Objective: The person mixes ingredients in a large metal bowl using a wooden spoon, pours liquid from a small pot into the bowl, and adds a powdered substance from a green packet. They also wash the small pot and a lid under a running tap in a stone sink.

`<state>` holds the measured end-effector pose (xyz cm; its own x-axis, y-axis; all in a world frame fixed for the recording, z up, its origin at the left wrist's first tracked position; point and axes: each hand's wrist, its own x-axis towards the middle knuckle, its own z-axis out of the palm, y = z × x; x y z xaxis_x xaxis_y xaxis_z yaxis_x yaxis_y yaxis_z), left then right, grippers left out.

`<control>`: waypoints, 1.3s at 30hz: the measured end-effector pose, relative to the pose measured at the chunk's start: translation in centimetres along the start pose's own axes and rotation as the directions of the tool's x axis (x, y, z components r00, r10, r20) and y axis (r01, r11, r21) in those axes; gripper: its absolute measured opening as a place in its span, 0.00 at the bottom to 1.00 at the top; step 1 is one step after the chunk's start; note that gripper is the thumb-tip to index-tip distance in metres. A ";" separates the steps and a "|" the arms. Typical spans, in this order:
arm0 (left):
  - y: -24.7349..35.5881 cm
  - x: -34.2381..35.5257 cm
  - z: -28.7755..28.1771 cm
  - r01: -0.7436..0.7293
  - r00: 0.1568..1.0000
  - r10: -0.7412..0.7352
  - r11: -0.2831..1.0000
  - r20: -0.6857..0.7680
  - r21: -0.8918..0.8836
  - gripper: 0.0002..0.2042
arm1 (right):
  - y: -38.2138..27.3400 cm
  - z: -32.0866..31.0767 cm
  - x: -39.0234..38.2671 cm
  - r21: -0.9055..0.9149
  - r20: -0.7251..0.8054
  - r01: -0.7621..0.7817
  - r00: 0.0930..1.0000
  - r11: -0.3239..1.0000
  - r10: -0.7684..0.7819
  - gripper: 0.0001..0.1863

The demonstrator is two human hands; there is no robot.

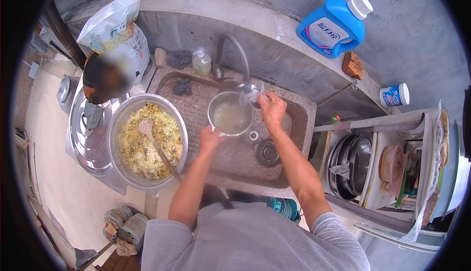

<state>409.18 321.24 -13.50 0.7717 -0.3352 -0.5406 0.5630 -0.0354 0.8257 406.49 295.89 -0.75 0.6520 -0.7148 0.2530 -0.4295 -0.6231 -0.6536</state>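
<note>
left grip (211,137) pinching a metal pot (214,104), right grip (272,109) holding some blurry thing (252,95), faucet (244,60) crowding its left, big grain bowl (113,146) left of both, blue bottle (331,28) with printed label ahead-right

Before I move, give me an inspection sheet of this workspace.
Surface: stone sink, ribbed at left, drain fitting towards the right.
Job's things: metal pot with cloudy liquid inside, below the curved faucet.
Clutter: large metal basin of yellowish food beside the sink, wooden spoon in it; soap bottle behind the sink.
Grips: left grip on the pot's near rim; right grip beside the faucet's spout, finger closure unclear.
Cables: nothing seen for certain; a teal object near the sink's front is partly hidden.
Surroundings: blue bottle on the ledge, stacked bowls at right.
</note>
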 end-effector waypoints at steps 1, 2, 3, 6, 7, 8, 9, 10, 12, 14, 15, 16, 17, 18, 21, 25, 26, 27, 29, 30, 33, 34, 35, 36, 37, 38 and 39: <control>0.3 -0.3 -0.3 0.014 1.000 -0.014 1.000 -0.020 -0.004 0.11 | 1.4 0.3 0.4 0.071 -0.060 -0.058 0.996 0.996 0.063 0.18; 0.6 -0.6 -0.7 0.028 0.999 -0.028 1.000 -0.044 -0.009 0.12 | 3.0 0.4 0.9 0.145 -0.111 -0.112 0.985 0.983 0.128 0.19; 1.2 -1.2 -1.2 0.036 0.998 -0.036 0.999 -0.054 0.000 0.12 | 4.1 -0.3 1.4 0.215 -0.090 -0.187 0.974 0.958 0.210 0.18; 4.1 -3.1 -2.3 0.066 0.996 -0.068 0.997 -0.054 -0.041 0.13 | 10.1 -2.4 2.4 0.057 0.027 -0.244 0.970 0.968 0.243 0.16; 4.7 -3.8 -3.1 0.068 0.996 -0.070 0.996 -0.050 -0.053 0.14 | 12.4 -2.0 1.7 0.066 0.036 -0.250 0.968 0.966 0.248 0.16; 5.6 -4.5 -3.5 0.069 0.996 -0.072 0.996 -0.043 -0.063 0.14 | 14.8 -1.3 0.9 -0.008 0.105 -0.185 0.977 0.983 0.185 0.14; 8.0 -6.0 -2.9 0.061 0.997 -0.064 0.996 -0.048 -0.067 0.13 | 17.0 -0.6 0.7 -0.082 0.165 -0.120 0.977 0.989 0.133 0.11; 9.2 -7.0 -3.6 0.059 0.996 -0.062 0.997 -0.057 -0.053 0.13 | 17.7 0.9 0.7 -0.068 0.168 -0.128 0.976 0.989 0.138 0.11; 10.5 -8.8 -5.8 0.020 0.996 -0.027 0.995 -0.080 -0.096 0.13 | 18.8 3.9 0.3 0.021 0.241 0.151 0.958 0.988 -0.152 0.10; 11.6 -10.3 -6.9 -0.032 0.987 0.013 0.993 -0.160 -0.114 0.12 | 18.8 6.8 2.2 0.099 0.345 0.113 0.928 0.989 -0.140 0.13; 12.4 -11.2 -7.9 0.000 0.984 -0.006 0.999 -0.178 -0.035 0.12 | 17.3 8.3 3.2 0.129 0.451 0.070 0.884 0.989 -0.121 0.12; 12.7 -11.9 -8.5 -0.008 0.978 0.001 0.999 -0.209 -0.031 0.11 | 15.4 9.5 4.3 0.155 0.552 0.027 0.827 0.988 -0.109 0.11; 13.0 -12.7 -9.0 -0.017 0.966 0.005 0.999 -0.260 -0.043 0.09 | 12.4 10.2 5.5 0.131 0.637 0.036 0.762 0.991 -0.112 0.10; 13.1 -13.3 -9.2 -0.029 0.952 0.010 0.998 -0.304 -0.057 0.08 | 9.9 10.9 7.0 0.105 0.713 0.052 0.692 0.993 -0.112 0.09; 12.5 -12.6 -10.2 -0.031 0.949 0.025 0.999 -0.315 -0.014 0.08 | 9.9 15.7 11.2 0.088 0.694 0.316 0.661 0.945 -0.286 0.16; 11.6 -13.2 -11.1 -0.011 0.930 -0.005 0.999 -0.368 -0.042 0.09 | 8.7 21.5 14.0 0.251 0.735 0.348 0.539 0.904 -0.411 0.14; 11.4 -13.2 -11.1 -0.007 0.926 -0.013 0.999 -0.378 -0.052 0.09 | 8.8 22.1 14.1 0.299 0.710 0.368 0.530 0.880 -0.463 0.14; 11.7 -13.2 -10.7 0.015 0.925 -0.035 0.998 -0.378 -0.053 0.09 | 9.3 22.6 14.5 0.299 0.726 0.323 0.533 0.898 -0.434 0.13; 11.2 -12.8 -10.7 0.049 0.934 -0.059 0.998 -0.352 -0.039 0.09 | 10.1 23.5 15.8 0.286 0.760 0.151 0.566 0.946 -0.320 0.10; 10.6 -12.5 -10.6 0.049 0.937 -0.061 0.998 -0.345 -0.043 0.09 | 10.5 23.9 16.4 0.298 0.760 0.047 0.592 0.954 -0.267 0.10; 9.4 -12.2 -9.4 0.079 0.946 -0.096 0.995 -0.308 -0.065 0.10 | 7.1 23.5 18.6 0.095 0.870 0.039 0.483 0.995 -0.102 0.12; 9.2 -11.9 -8.9 0.083 0.956 -0.097 0.995 -0.278 -0.059 0.10 | 7.7 23.1 18.7 0.185 0.795 0.248 0.532 0.951 -0.293 0.13; 8.6 -11.7 -8.5 0.067 0.964 -0.073 0.997 -0.256 -0.033 0.10 | 7.7 22.8 18.7 0.160 0.784 0.276 0.548 0.948 -0.292 0.12; 8.3 -11.4 -8.0 0.049 0.970 -0.049 0.999 -0.238 -0.006 0.10 | 7.7 22.3 18.4 0.138 0.770 0.292 0.569 0.946 -0.288 0.12; 8.3 -11.3 -7.1 0.045 0.968 -0.043 0.999 -0.247 0.001 0.10 | 7.3 21.6 17.9 0.115 0.757 0.306 0.589 0.945 -0.283 0.12; 8.2 -10.8 -6.2 0.049 0.971 -0.046 0.999 -0.235 0.006 0.10 | 7.3 20.5 17.1 0.090 0.740 0.308 0.616 0.947 -0.270 0.12; 8.0 -10.7 -5.7 0.069 0.968 -0.069 0.998 -0.239 -0.009 0.10 | 4.8 17.9 15.2 0.148 0.750 0.137 0.630 0.979 -0.201 0.11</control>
<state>407.08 329.93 -2.05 0.7792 -0.0969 -0.6193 0.6176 -0.0502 0.7849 425.52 287.70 -12.85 0.9659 -0.0869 -0.2439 -0.2391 -0.6613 -0.7110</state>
